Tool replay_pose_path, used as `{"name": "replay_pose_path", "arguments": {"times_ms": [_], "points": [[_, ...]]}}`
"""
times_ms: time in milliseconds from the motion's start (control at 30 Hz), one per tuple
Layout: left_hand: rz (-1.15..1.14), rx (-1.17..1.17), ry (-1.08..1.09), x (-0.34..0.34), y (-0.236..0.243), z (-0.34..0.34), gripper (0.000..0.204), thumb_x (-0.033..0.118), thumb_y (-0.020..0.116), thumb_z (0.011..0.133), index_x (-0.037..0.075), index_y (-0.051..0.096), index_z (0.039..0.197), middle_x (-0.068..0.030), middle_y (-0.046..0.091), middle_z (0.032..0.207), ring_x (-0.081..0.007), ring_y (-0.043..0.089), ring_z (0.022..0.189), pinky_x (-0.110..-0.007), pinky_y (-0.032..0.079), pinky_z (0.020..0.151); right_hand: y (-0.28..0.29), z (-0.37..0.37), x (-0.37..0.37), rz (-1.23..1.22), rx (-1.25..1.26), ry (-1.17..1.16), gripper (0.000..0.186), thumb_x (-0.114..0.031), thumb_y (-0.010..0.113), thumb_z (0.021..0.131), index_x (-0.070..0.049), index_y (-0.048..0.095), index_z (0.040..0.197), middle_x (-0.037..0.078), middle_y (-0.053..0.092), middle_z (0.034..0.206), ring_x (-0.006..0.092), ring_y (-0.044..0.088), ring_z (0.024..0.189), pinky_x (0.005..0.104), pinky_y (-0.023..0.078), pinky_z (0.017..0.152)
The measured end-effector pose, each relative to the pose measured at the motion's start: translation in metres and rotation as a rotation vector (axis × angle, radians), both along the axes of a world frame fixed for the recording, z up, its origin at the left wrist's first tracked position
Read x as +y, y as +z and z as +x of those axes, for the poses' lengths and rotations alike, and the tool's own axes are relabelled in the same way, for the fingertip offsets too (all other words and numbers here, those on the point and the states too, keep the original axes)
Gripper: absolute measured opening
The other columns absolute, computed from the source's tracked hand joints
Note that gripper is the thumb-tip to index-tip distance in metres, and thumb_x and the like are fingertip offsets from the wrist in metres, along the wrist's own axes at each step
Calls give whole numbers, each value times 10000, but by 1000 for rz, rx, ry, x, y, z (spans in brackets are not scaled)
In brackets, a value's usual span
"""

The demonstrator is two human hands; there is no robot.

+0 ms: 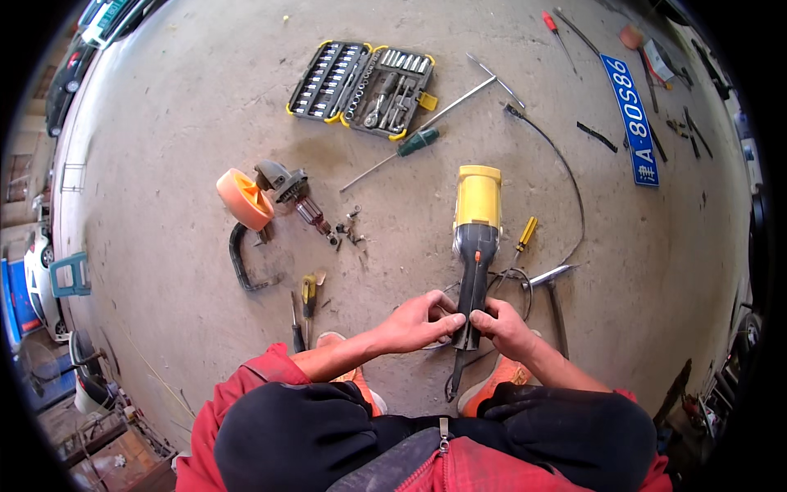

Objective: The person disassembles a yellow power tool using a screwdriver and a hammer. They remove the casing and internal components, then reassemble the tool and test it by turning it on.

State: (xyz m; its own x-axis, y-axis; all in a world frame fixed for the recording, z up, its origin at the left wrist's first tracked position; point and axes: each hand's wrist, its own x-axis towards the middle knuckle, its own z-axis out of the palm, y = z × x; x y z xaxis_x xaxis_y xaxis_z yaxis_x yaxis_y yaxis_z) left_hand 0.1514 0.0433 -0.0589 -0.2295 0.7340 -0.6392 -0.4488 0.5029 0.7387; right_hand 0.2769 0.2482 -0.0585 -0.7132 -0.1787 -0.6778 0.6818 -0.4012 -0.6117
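Both my hands are closed around the black handle end of a yellow and black polisher housing (477,201). My left hand (422,321) grips the handle from the left, its thumb lying on the casing. On the other side my right hand (507,328) presses with its thumb too; some fingers are hidden behind the handle. The yellow end points away from me and a black cord leaves the near end. Left of it on the floor lies the polisher's gear head (283,182) with its armature (314,215) sticking out, beside an orange round pad (244,199).
Small screws (352,234) lie near the armature. Screwdrivers (308,297) rest by my left foot, and a green-handled screwdriver (418,142) lies below an open socket set (361,86). Right of the housing are a yellow screwdriver (526,234), a hammer (551,277) and a black cable (566,164).
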Motion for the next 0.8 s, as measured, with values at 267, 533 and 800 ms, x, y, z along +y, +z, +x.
{"name": "replay_pose_path", "arguments": {"times_ms": [267,533,800], "points": [[-80,-213,-15,1,9,-2,575,533,686,950,-31,607,1032,-106,694,881,-146,680,774,-295,565,702,-11,3,-6,-184,-15,-74,527,-425,627,1018,18,608,1303,26,654,1040,106,604,915,280,495,815],[164,331,-285,-7,22,21,487,404,740,882,9,563,1106,-165,700,867,-227,710,777,-376,558,703,-8,-5,-10,-155,-8,-41,563,-457,661,991,18,601,1288,73,673,1128,156,658,1035,326,527,932],[132,-223,-186,-11,26,21,354,149,618,929,-7,444,1194,-110,689,847,-199,692,765,-372,571,694,-20,-2,-23,-41,-34,-33,560,-508,632,997,0,626,1234,36,655,1037,131,643,962,311,521,896]]}}
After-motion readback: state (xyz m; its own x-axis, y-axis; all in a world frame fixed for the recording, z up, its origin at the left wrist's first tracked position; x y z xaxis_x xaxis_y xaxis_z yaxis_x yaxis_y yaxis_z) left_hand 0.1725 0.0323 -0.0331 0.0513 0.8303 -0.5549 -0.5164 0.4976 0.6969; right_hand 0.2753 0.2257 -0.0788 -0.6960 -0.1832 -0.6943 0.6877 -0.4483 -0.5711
